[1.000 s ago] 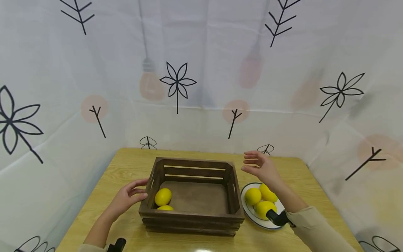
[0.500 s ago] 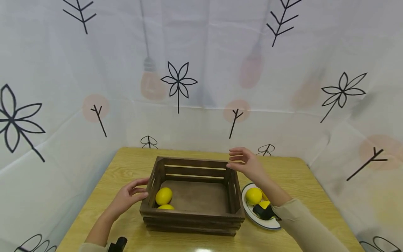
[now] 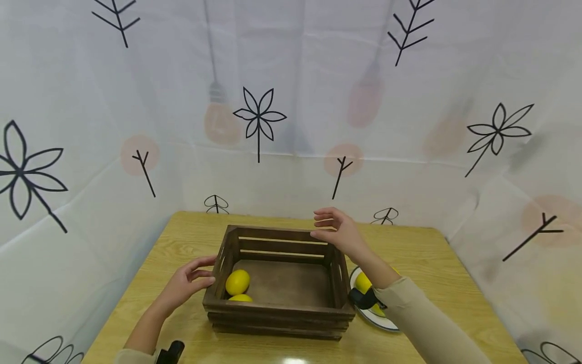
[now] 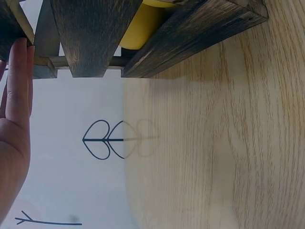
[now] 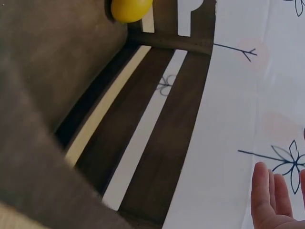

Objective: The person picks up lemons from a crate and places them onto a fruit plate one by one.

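Note:
A dark brown slatted wooden crate [image 3: 282, 316] stands on the table. Two lemons [image 3: 238, 282] lie inside at its left end; the nearer one is partly hidden by the front wall. My left hand [image 3: 184, 285] touches the crate's left end with its fingertips; in the left wrist view its fingers [image 4: 18, 90] lie straight against the wood. Above the crate's back right corner is my right hand [image 3: 343, 235], its fingers loosely bent and nothing visible in them. The right wrist view shows its fingertips [image 5: 261, 191] beyond the crate's slats [image 5: 157, 119].
On the right, a white plate [image 3: 379, 322] with a dark rim holds lemons [image 3: 362, 283], partly covered by my right forearm and wrist camera. The wooden table [image 3: 436, 273] meets a printed white cloth [image 3: 291, 65] at the back and sides.
My right hand has moved left, from above the plate side to over the crate's back right corner. The right forearm now covers more of the plate. My left hand stays at the crate.

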### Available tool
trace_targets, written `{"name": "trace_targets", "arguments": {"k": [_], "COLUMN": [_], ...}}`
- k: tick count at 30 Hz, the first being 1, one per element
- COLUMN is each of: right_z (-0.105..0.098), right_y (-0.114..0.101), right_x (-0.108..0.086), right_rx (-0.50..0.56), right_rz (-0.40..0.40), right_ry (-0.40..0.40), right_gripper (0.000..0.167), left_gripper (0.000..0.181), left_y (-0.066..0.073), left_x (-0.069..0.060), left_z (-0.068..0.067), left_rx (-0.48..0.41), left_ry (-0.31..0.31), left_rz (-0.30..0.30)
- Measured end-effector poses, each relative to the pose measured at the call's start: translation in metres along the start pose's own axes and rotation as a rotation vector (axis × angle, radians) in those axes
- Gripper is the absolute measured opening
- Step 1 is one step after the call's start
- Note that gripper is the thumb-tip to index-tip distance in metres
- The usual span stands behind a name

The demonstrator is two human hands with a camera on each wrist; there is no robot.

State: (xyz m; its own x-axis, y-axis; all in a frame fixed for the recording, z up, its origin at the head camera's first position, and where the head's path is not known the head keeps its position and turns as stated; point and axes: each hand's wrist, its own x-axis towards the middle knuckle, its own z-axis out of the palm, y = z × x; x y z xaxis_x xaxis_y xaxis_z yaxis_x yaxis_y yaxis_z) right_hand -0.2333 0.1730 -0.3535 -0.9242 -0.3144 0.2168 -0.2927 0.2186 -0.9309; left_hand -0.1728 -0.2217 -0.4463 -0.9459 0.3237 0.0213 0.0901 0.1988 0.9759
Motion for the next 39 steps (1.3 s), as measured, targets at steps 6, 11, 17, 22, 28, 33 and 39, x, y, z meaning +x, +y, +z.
{"name": "trace_targets", "arguments": {"k": [6,11,17,22,28,33,39], "right_z": [0.011,0.022,0.036,0.046,0.058,0.069,0.080], "right_y": [0.001,0.004,0.004,0.008,0.017,0.022,0.023], "right_x": [0.010,0.018,0.025,0.029,0.034,0.039,0.045], "right_rx": [0.031,0.024,0.032,0.010,0.006,0.061,0.054], "right_rz": [0.025,0.015,0.010,0.011,0.006,0.033,-0.001], "right_ry": [-0.023,-0.040,-0.078,-0.111,-0.163,-0.241,-0.335], "right_gripper": [0.046,0.047,0.047,0.045,0.045,0.047,0.047], "left_gripper": [0.051,0.052,0.051,0.051,0.051,0.051,0.051], "left_y": [-0.002,-0.003,-0.004,-0.004,-0.003,-0.004,-0.005], "left_x": [0.000,-0.001,-0.002,-0.002,-0.002,-0.002,-0.001], "left_z": [0.000,-0.001,0.000,0.001,0.002,0.002,0.002], "left_rx": [0.004,0.002,0.005,0.002,0.001,0.013,0.010], "left_ry": [-0.002,0.000,0.006,0.001,0.006,0.010,0.009], "left_rz": [-0.001,-0.006,-0.007,-0.005,0.001,0.010,0.021]}}
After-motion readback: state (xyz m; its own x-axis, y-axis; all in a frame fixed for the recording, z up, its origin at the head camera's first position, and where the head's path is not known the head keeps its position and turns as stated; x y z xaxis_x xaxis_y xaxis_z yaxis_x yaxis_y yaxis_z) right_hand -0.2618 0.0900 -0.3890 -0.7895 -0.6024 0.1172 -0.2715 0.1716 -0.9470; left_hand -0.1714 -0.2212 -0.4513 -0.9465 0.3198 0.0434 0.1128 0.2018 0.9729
